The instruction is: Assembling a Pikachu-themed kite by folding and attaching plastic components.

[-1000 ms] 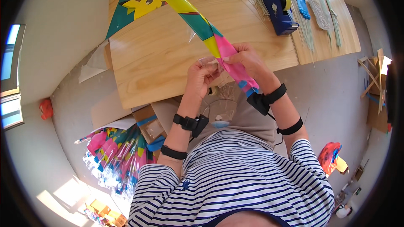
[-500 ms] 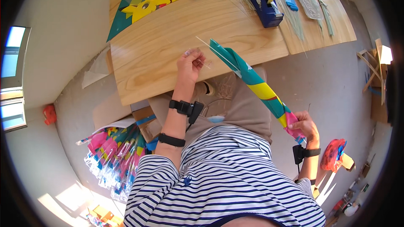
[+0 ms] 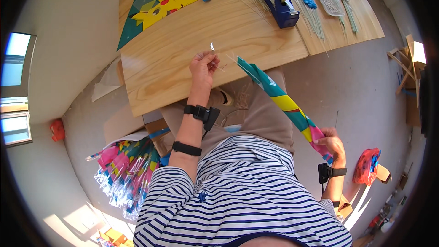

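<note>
Over the near edge of the wooden table [image 3: 173, 61], the upper tip of the rolled multicoloured sheet [image 3: 283, 103] is extended, its length slanted down to the right. Only its pink lower end is pinched by the right hand [image 3: 332, 142], so the unsupported tip could be knocked or unrolled. By the left hand's [image 3: 202, 66] bunched fingertips, a small shiny piece [image 3: 212, 46] is apparently pinched; through a loosened grip, it could be dropped.

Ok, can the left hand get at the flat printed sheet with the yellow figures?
Probably yes: I see no obstacle on the wooden tabletop between the left hand and the printed sheet. It seems to hold a small shiny thing, though, so may need freeing first.
</note>
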{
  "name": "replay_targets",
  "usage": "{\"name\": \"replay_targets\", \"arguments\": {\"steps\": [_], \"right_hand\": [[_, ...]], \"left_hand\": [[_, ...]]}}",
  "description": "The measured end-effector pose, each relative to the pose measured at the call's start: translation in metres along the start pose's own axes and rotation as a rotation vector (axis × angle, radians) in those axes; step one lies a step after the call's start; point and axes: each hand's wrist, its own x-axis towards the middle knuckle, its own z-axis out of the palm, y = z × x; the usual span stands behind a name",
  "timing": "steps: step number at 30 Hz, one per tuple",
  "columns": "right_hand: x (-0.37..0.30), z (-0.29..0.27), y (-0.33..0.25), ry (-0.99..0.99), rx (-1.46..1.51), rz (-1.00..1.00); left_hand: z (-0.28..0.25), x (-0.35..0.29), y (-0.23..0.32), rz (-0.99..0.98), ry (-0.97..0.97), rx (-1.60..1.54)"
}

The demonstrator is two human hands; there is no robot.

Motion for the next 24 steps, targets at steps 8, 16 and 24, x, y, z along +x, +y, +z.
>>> {"name": "replay_targets", "arguments": {"steps": [8, 16, 24], "right_hand": [[0.014, 0.01, 0.004, 0.025, -0.006, -0.024], [0.019, 0.009, 0.006, 0.002, -0.037, -0.05], [0.012, 0.011, 0.0, 0.023, -0.031, -0.079]], "left_hand": [[0.005, -0.008, 0.002, 0.01, -0.007, 0.015], [0.004, -0.009, 0.001, 0.061, -0.019, 0.041], [0.005, -0.006, 0.001, 0.14, -0.018, 0.059]]}}
